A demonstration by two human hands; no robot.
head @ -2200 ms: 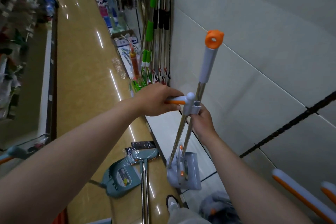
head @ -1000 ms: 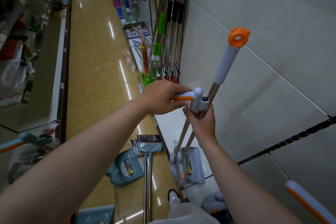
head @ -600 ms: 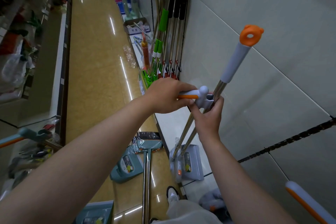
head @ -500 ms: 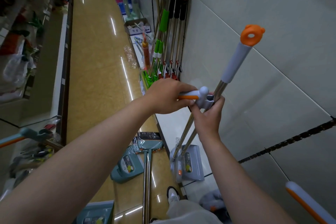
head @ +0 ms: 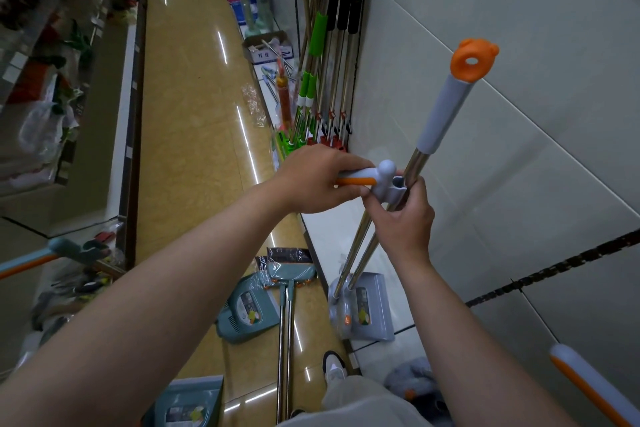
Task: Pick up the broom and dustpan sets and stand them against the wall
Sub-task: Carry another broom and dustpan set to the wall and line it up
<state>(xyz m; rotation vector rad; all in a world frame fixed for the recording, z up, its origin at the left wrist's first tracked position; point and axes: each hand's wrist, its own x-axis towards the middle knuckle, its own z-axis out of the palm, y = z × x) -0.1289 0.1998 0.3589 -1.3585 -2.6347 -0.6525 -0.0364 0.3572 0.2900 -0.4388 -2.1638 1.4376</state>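
A grey and orange broom and dustpan set stands upright by the tiled wall (head: 519, 28). Its broom handle (head: 443, 111) ends in an orange ring cap and leans toward the wall. The grey dustpan (head: 372, 305) rests on a white ledge (head: 329, 236). My left hand (head: 318, 180) grips the dustpan's grey and orange handle (head: 367, 178). My right hand (head: 403, 222) wraps the two metal poles just below the clip. A teal broom and dustpan set (head: 249, 308) lies flat on the floor, its poles (head: 285, 350) running toward me.
Green and black mop handles (head: 325, 45) lean on the wall farther down the aisle. Store shelves (head: 52, 62) line the left side. Another teal dustpan (head: 187, 406) sits at the bottom, another grey and orange handle (head: 588, 388) at lower right. My shoe (head: 334, 366) is near the ledge.
The set's top has tilted further right toward the wall. My right hand has slid up the poles to just under the clip. My left hand keeps its grip.
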